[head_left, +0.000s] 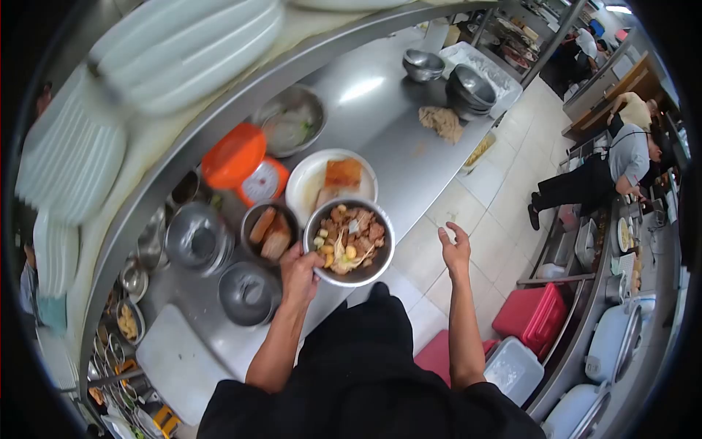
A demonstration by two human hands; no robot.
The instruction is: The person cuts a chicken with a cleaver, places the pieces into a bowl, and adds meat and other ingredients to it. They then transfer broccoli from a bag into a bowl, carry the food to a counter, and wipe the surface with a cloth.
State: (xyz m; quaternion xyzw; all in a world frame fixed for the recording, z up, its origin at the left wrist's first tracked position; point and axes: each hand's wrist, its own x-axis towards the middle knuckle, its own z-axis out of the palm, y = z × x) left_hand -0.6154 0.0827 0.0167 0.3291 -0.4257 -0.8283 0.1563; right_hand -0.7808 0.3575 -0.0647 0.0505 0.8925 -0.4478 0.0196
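My left hand (300,272) grips the near left rim of a steel bowl (387,252) filled with chunks of meat, yellowish pieces and pale strands. This bowl is held at the counter's front edge and overlaps a white plate (301,184) bearing a browned slab of meat (342,174). Just left of it, a smaller steel bowl (269,233) contains long meat pieces. My right hand (455,247) is raised over the floor side, empty, its fingers apart. Behind the plate is an orange kitchen scale (263,181) with a round dial.
Steel bowls (199,235) crowd the counter's left, near a white cutting board (179,362). Stacked bowls (472,89) and a crumpled cloth (441,123) lie at the far end. White plates line a shelf (219,110). Across the aisle, people (592,172) stand by another counter; red bins (530,318) sit below.
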